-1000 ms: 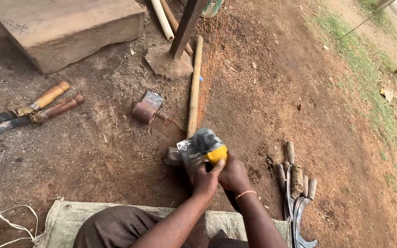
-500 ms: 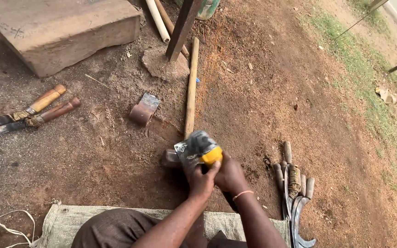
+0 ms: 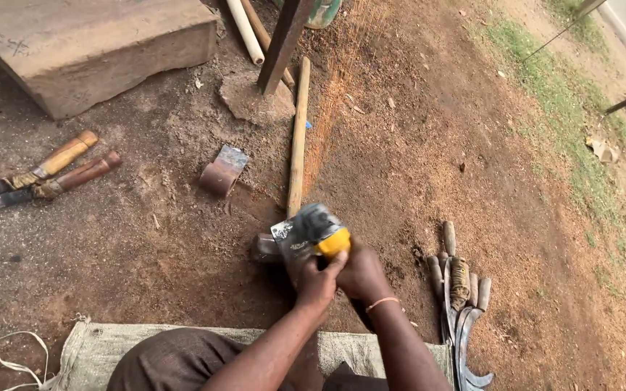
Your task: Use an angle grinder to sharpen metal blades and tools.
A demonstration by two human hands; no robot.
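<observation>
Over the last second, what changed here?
Sparks now fly forward from the angle grinder; none showed before. Both the left hand and right hand still grip it at the axe head. Shears and sickles lie unmoved.

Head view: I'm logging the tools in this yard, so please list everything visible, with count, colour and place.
angle grinder: one, grey with a yellow part, low centre, in both hands, sparks flying up from it
axe head: one, dark metal, on the dirt under the grinder
wooden handle: one, pale, running up from the axe head
metal piece: one, rusty, left of the handle
shears: one pair, wooden handles, far left
wooden block: one, pale, top left
sickles: a bundle, dark blades, right of the hands
sack: one, greyish, bottom edge
left hand: on the grinder
right hand: on the grinder
</observation>
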